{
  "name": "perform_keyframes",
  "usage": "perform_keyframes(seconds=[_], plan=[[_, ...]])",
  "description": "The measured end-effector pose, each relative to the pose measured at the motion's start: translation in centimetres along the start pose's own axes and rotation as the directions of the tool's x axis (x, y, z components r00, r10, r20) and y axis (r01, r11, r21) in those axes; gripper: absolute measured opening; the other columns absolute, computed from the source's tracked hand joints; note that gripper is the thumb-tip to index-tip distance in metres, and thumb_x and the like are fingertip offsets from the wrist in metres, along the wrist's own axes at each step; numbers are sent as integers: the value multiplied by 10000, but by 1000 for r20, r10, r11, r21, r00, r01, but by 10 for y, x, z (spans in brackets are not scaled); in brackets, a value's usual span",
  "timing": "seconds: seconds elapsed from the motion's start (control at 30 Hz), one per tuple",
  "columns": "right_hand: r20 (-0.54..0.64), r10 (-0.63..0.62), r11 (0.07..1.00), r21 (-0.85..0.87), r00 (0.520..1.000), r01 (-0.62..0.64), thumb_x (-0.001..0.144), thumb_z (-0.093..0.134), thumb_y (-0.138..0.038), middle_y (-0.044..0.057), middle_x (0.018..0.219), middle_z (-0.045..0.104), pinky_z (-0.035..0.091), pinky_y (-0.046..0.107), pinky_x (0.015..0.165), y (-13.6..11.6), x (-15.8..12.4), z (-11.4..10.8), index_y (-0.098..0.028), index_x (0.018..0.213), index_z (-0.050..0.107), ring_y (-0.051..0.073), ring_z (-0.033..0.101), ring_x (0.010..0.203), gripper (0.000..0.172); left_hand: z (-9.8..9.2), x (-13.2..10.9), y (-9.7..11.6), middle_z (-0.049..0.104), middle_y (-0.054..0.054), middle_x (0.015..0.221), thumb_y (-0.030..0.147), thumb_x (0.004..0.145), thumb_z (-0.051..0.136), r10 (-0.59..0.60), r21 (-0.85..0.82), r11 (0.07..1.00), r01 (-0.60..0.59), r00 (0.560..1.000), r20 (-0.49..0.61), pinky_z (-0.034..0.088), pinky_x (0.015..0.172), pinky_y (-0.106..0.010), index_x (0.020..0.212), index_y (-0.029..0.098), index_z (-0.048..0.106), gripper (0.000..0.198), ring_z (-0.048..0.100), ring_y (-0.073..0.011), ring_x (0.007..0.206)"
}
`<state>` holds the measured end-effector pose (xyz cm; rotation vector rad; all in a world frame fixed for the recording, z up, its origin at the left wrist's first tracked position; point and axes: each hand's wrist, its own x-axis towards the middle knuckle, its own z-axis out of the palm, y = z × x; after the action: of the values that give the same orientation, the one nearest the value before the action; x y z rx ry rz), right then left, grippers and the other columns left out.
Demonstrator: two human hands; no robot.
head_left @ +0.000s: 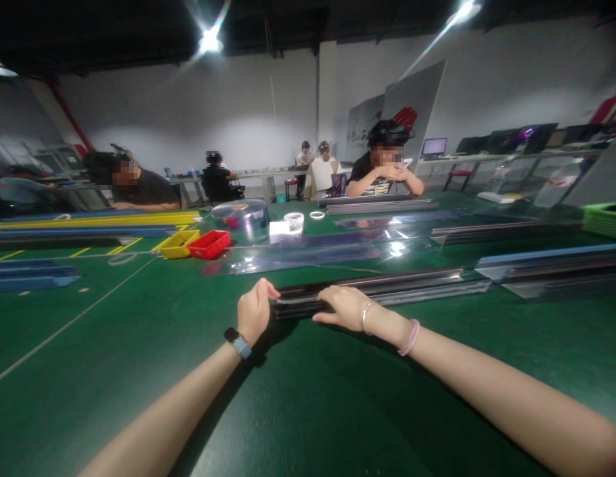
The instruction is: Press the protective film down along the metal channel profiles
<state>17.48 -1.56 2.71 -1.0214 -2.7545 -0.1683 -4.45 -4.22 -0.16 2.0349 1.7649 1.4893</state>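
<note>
A stack of long dark strips (412, 286) lies across the green table (139, 371) in front of me. My left hand (254, 311) is closed into a fist-like grip against the strips' left end, thumb on top. My right hand (344, 306) lies over the top of the stack just right of that end, fingers curled round the far edge. A watch sits on my left wrist, bracelets on my right.
More dark and blue strips (551, 260) lie to the right, clear sheets (308, 255) beyond. A red bin (209, 244) and a yellow bin (177, 244) stand at mid left, near a clear dome (241, 218). Several people sit at the far side.
</note>
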Motion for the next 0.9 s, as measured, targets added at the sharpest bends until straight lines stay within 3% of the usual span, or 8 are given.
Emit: perform_keyframes(seconds=[0.2,0.57,0.73,0.9], plan=[[-36,-21,1000,3,999,21,759,373,-550,73,861,569,398,270,689,-25,31,10,-176,863,572,179,527,811,437,2,1,2,609,12,635,342,869,174,-62,-70,996,63,998,6,406,608,-228,655,196,533,442,566,-105,599],[-29,23,1000,12,999,-22,768,314,-573,63,819,595,400,277,672,-20,34,25,-178,877,564,188,552,770,480,7,8,-4,543,22,543,335,871,163,-113,-30,993,110,990,-88,368,537,-214,663,190,507,427,505,-92,498],[-59,10,1000,23,998,-8,790,348,-503,63,841,571,380,280,702,-22,33,25,-166,866,548,178,522,798,399,7,5,4,549,15,596,301,868,206,62,208,975,-76,996,71,349,570,-208,667,188,495,370,506,-93,554],[-90,26,999,41,996,-22,768,398,-482,82,861,557,351,312,748,-26,32,24,-139,882,538,194,486,846,387,11,1,19,551,-13,604,344,849,276,207,503,803,-319,942,265,317,564,-233,732,181,495,297,504,-128,589]])
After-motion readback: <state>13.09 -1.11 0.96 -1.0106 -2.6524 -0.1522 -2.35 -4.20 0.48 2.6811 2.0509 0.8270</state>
